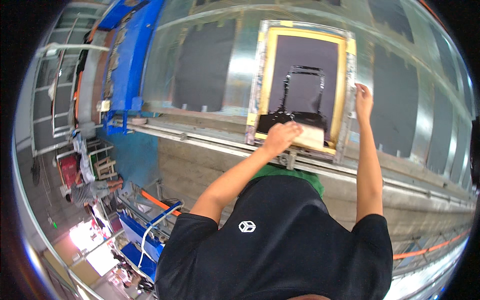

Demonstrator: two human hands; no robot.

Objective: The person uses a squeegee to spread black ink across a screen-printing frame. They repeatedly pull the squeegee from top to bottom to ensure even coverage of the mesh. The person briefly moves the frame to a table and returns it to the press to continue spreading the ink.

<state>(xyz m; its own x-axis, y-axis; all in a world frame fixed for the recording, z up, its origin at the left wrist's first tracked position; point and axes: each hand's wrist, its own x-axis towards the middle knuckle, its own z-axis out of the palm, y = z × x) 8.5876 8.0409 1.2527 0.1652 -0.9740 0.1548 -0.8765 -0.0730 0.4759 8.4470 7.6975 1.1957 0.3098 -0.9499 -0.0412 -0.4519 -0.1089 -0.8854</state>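
A screen-printing frame (262, 64) with a yellow-taped border lies on the long metal table in front of me. Its dark mesh (306, 52) carries wet black ink (272, 120), pooled near the frame's near end, with a glossy trail outlining a rectangle farther up. My left hand (284, 137) is closed on a pale squeegee (309, 136) at that near end, beside the ink. The squeegee's lower edge is blurred. Just beyond the frame's right side is my right hand (364, 102), fingers pinched together at the rail; what they grip, if anything, is too small to tell.
Dark fabric panels (204, 67) lie flat on the table (155, 80) to the left, with another dark panel (395, 100) to the right. A metal rail (210, 140) runs along the near edge. Blue machinery (131, 55) stands at the left end; a person (92, 192) is farther off.
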